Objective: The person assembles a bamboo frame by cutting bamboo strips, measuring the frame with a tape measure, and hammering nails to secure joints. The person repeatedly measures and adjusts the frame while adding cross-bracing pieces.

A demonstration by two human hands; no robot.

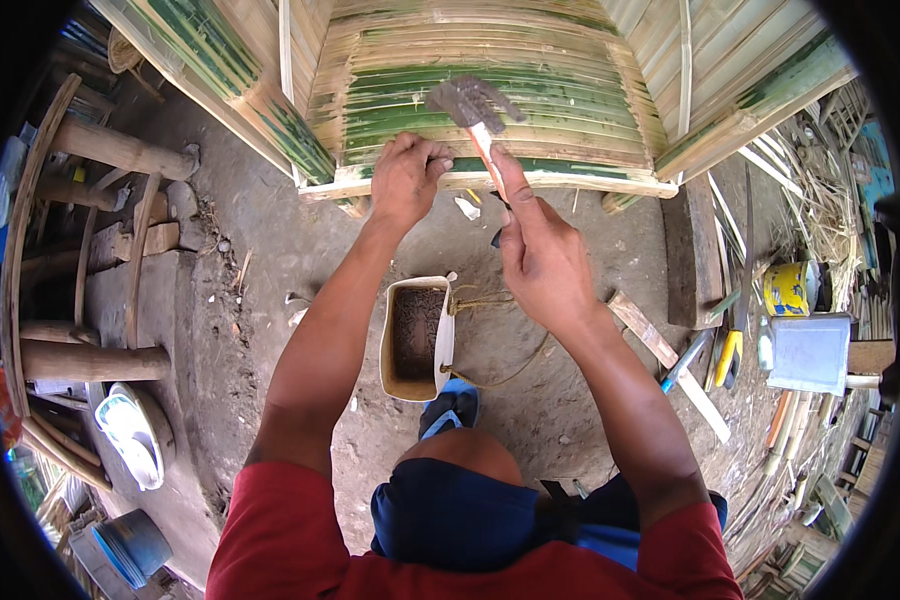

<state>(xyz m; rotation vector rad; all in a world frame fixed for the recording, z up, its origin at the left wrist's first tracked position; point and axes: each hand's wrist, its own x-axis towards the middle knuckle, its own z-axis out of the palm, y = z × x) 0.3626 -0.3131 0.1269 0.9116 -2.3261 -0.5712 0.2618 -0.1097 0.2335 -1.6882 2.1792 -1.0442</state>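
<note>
My right hand (548, 255) is wrapped round the handle of a claw hammer (480, 142). Its dark, worn head is raised over the green and tan bamboo slats (400, 95) of a bench-like frame. At the frame's front edge, left of the hammer, my left hand (405, 178) rests with thumb and fingers pinched together. Whatever sits in that pinch is too small to make out. Below and between my forearms stands a cut-open white plastic container (385, 345) with a cord handle, holding many small dark pieces, seemingly nails.
Bamboo side panels (740, 60) rise on both sides of the slats. On the right lie a handsaw with a yellow handle (730, 358), a wooden strip (670, 365), a yellow can (788, 290) and a grey container (810, 352). A bamboo bench (95, 362) stands at left.
</note>
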